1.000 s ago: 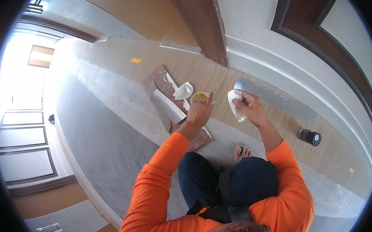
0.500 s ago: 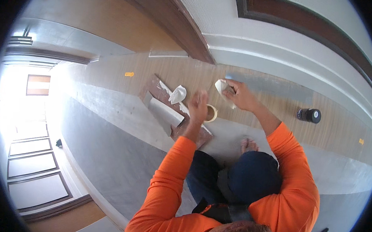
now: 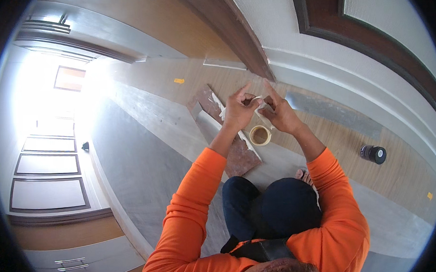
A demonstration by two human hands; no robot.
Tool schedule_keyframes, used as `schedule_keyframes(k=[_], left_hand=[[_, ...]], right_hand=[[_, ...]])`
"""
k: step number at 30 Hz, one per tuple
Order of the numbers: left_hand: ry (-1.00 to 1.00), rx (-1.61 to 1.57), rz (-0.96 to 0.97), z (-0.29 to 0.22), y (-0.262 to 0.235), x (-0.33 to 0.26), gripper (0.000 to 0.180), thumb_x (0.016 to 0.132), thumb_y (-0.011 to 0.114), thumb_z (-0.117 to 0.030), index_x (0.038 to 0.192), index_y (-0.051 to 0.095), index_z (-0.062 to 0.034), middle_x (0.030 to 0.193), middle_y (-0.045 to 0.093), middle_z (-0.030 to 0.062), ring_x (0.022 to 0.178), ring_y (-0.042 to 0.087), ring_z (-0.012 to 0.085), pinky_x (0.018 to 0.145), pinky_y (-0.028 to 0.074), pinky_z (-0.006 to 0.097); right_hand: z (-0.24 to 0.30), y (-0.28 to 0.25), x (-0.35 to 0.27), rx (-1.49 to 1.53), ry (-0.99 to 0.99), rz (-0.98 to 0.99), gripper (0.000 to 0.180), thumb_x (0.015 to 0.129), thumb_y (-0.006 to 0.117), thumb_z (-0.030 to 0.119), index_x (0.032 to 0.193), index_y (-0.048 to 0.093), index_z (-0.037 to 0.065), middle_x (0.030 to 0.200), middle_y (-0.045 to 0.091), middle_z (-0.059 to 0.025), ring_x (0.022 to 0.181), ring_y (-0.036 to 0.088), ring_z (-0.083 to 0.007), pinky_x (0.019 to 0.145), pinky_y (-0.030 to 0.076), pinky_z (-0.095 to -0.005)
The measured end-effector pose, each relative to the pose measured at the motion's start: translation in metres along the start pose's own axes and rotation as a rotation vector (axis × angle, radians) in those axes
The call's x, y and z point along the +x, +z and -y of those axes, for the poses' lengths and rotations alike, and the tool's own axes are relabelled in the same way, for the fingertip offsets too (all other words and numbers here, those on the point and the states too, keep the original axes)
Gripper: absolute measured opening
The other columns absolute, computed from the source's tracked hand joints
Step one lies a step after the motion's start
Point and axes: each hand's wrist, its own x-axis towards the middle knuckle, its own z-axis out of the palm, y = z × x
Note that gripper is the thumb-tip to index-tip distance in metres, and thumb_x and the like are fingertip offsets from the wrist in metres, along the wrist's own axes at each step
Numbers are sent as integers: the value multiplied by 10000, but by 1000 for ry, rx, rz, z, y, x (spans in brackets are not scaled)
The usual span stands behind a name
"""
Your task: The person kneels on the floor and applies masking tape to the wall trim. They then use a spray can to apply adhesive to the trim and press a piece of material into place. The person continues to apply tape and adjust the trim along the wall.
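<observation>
My left hand (image 3: 238, 108) and my right hand (image 3: 281, 113) meet over the floor, thumbs and fingers pinched close together. Between them is a thin off-white piece (image 3: 265, 119), paper-like and folded; its exact kind is unclear. Both hands grip it, and the fingers cover much of it. Just below sits a roll of cream masking tape (image 3: 253, 139), touching neither hand. Under my left forearm lies a reddish-brown board (image 3: 243, 159) smeared with white paste. A wide grey metal blade (image 3: 207, 123) rests on that board.
A dark jar (image 3: 373, 154) lies on the wood-look floor to the right. A grey smoothed strip (image 3: 333, 112) runs beside the white wall moulding (image 3: 342, 84). Yellow-orange markers (image 3: 179, 81) stick to the floor. A brown door frame (image 3: 253, 52) stands ahead.
My left hand has moved up and right to meet my right hand, taking hold of the off-white piece. The view has shifted. The crumpled white piece on the board is no longer visible.
</observation>
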Motion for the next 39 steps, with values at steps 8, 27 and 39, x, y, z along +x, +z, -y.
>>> schedule_keyframes(k=[8, 27, 39], left_hand=[[41, 113, -200, -13, -7, 40, 239, 908, 779, -139, 1091, 766, 14, 988, 760, 74, 842, 667, 103, 795, 535, 264], [152, 69, -168, 0, 9, 104, 476, 869, 779, -46, 1325, 647, -13, 941, 740, 61, 775, 628, 80, 720, 516, 249], [118, 240, 264, -45, -17, 79, 1121, 860, 756, 33, 1651, -20, -134, 974, 764, 68, 699, 551, 25, 671, 464, 192]], right_hand=[[-61, 3, 30, 508, 166, -133, 303, 980, 709, 141, 1235, 639, -7, 928, 710, -64, 743, 657, -103, 678, 527, -259], [-122, 15, 65, 980, 322, -230, 217, 986, 708, 219, 1105, 681, 39, 970, 720, -55, 821, 709, -169, 662, 553, -295], [-30, -16, 50, 185, -117, -274, 335, 922, 781, 178, 1210, 702, 27, 1087, 738, -73, 928, 651, -138, 797, 535, -316]])
